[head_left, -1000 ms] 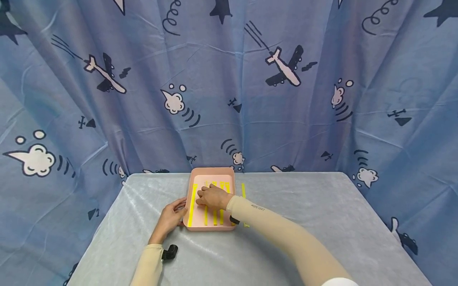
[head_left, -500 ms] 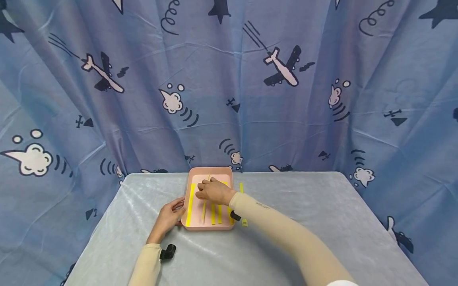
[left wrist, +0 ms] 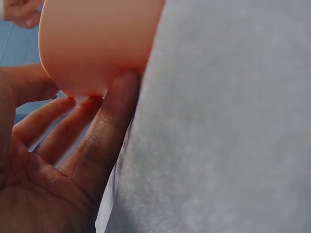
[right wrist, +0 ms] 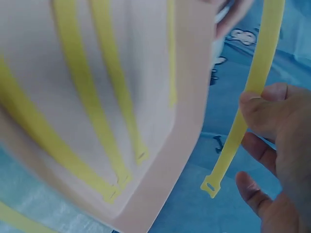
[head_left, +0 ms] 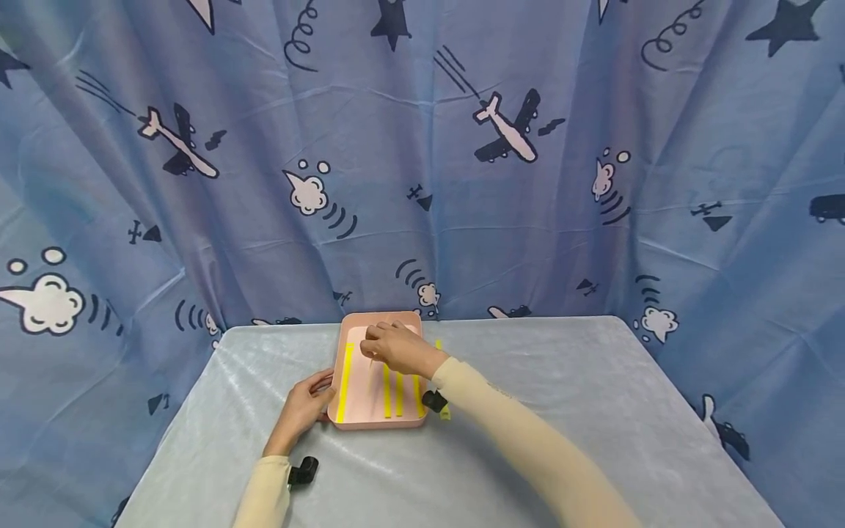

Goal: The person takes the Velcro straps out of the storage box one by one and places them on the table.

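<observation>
A yellow hook-and-loop cable tie with a slotted head is pinched between the thumb and fingers of my right hand. That hand is above a shallow pink tray; the tie shows edge-on and faint in the head view. My left hand holds the tray's left side, its thumb over the rim and its fingers against the outer wall. Several more yellow cable ties lie lengthwise in the tray, one apart at the left and others towards the right. My right hand hides some upper ends.
Another yellow cable tie lies on the table just right of the tray, partly behind my right wrist. The table has a pale grey cloth. A blue printed curtain hangs behind it.
My right hand has lifted one cable tie off the tray floor and raised it. The left hand stays at the tray's side. The view has shifted slightly.
</observation>
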Action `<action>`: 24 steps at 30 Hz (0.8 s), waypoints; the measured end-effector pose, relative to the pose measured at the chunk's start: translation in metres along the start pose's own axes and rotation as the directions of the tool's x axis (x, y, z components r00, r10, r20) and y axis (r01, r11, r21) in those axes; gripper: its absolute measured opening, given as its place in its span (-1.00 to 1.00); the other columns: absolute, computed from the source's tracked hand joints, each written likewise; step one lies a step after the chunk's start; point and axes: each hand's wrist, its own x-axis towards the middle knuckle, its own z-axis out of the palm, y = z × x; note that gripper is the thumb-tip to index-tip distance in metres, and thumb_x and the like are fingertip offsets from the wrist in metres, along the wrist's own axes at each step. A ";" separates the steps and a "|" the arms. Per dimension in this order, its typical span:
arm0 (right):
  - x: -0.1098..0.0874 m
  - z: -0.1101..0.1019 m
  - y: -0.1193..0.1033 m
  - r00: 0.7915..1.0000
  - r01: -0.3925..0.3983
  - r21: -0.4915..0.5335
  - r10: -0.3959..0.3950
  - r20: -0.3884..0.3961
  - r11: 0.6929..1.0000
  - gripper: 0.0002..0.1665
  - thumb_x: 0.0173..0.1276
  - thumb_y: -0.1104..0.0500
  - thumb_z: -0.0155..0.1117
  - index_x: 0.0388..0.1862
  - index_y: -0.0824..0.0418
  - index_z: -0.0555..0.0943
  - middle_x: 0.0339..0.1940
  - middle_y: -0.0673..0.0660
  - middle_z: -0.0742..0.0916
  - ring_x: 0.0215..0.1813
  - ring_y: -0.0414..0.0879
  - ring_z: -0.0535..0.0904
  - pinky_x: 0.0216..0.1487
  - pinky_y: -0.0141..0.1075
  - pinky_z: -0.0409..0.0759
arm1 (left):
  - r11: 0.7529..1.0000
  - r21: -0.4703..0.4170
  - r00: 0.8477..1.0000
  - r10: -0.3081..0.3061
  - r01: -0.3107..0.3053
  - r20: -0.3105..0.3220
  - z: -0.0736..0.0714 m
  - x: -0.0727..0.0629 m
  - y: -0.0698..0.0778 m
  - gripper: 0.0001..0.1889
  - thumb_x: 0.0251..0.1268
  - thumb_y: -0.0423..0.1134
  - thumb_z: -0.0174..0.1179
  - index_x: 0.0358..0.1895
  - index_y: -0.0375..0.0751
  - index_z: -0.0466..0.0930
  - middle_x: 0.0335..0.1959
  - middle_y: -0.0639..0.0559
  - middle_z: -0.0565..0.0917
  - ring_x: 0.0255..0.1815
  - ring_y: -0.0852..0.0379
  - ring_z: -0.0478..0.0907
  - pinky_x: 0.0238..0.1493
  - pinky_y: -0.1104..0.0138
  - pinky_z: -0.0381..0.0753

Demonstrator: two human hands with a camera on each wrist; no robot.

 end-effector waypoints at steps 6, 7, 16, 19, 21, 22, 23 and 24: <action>-0.009 -0.006 -0.003 0.995 -0.035 0.081 0.042 -0.091 0.996 -0.89 0.39 0.12 0.29 -0.20 -0.06 0.52 -0.08 -0.08 0.60 0.00 -0.16 0.50 -0.05 -0.30 0.46 | 1.000 0.007 1.000 -0.012 0.012 -0.007 0.000 -0.001 0.001 -0.49 0.39 -0.29 0.16 0.39 -0.10 0.41 0.30 -0.23 0.54 -0.08 0.03 0.66 -0.46 0.20 0.71; -0.010 -0.007 -0.004 0.994 -0.039 0.094 0.048 -0.098 0.995 -0.89 0.39 0.13 0.29 -0.21 -0.05 0.52 -0.08 -0.08 0.59 -0.01 -0.16 0.50 -0.04 -0.29 0.46 | 1.000 0.006 1.000 -0.014 0.014 -0.006 0.000 -0.001 0.001 -0.49 0.39 -0.30 0.16 0.39 -0.10 0.41 0.30 -0.23 0.54 -0.09 0.03 0.66 -0.46 0.20 0.71; -0.022 -0.015 -0.008 0.979 -0.039 0.211 0.079 -0.186 0.977 -0.90 0.40 0.15 0.28 -0.26 -0.03 0.52 -0.10 -0.08 0.59 0.02 -0.18 0.49 0.06 -0.28 0.48 | 1.000 0.007 1.000 0.001 -0.001 -0.001 0.002 0.000 0.001 -0.48 0.38 -0.33 0.15 0.40 -0.14 0.40 0.30 -0.26 0.53 -0.09 0.02 0.65 -0.46 0.21 0.71; -0.025 -0.017 -0.009 0.973 -0.036 0.253 0.091 -0.210 0.967 -0.90 0.38 0.16 0.29 -0.26 -0.02 0.53 -0.11 -0.08 0.59 0.02 -0.18 0.49 0.08 -0.28 0.48 | 1.000 0.006 1.000 0.012 -0.012 -0.001 0.003 0.000 0.003 -0.48 0.38 -0.33 0.15 0.40 -0.15 0.40 0.29 -0.27 0.53 -0.07 0.00 0.65 -0.47 0.20 0.72; -0.027 -0.018 -0.010 0.970 -0.034 0.276 0.098 -0.221 0.961 -0.90 0.37 0.17 0.30 -0.26 -0.02 0.54 -0.12 -0.08 0.60 0.02 -0.18 0.48 0.11 -0.28 0.48 | 1.000 0.015 1.000 0.011 -0.011 -0.004 0.003 -0.001 0.003 -0.48 0.38 -0.33 0.15 0.40 -0.16 0.39 0.29 -0.28 0.53 -0.06 0.00 0.65 -0.47 0.21 0.71; -0.029 -0.019 -0.010 0.969 -0.032 0.286 0.100 -0.227 0.958 -0.90 0.37 0.17 0.30 -0.25 -0.02 0.55 -0.12 -0.08 0.60 0.02 -0.18 0.48 0.12 -0.28 0.48 | 1.000 0.018 1.000 0.007 -0.007 -0.006 0.003 -0.001 0.003 -0.48 0.38 -0.32 0.16 0.40 -0.15 0.39 0.29 -0.27 0.53 -0.06 0.00 0.65 -0.47 0.21 0.71; -0.030 -0.019 -0.010 0.967 -0.031 0.297 0.103 -0.231 0.954 -0.90 0.37 0.17 0.30 -0.25 -0.02 0.55 -0.12 -0.09 0.59 0.01 -0.19 0.47 0.13 -0.29 0.47 | 1.000 0.022 1.000 0.003 -0.003 -0.007 0.002 -0.002 0.002 -0.48 0.38 -0.32 0.15 0.40 -0.15 0.39 0.30 -0.27 0.53 -0.06 0.00 0.65 -0.47 0.21 0.71; -0.031 -0.019 -0.011 0.965 -0.027 0.311 0.106 -0.239 0.950 -0.90 0.37 0.19 0.30 -0.25 -0.01 0.55 -0.13 -0.08 0.59 0.01 -0.19 0.47 0.14 -0.29 0.47 | 1.000 0.026 1.000 0.002 -0.001 -0.008 0.002 -0.002 0.002 -0.48 0.38 -0.32 0.15 0.40 -0.15 0.39 0.30 -0.27 0.52 -0.05 0.01 0.65 -0.47 0.21 0.71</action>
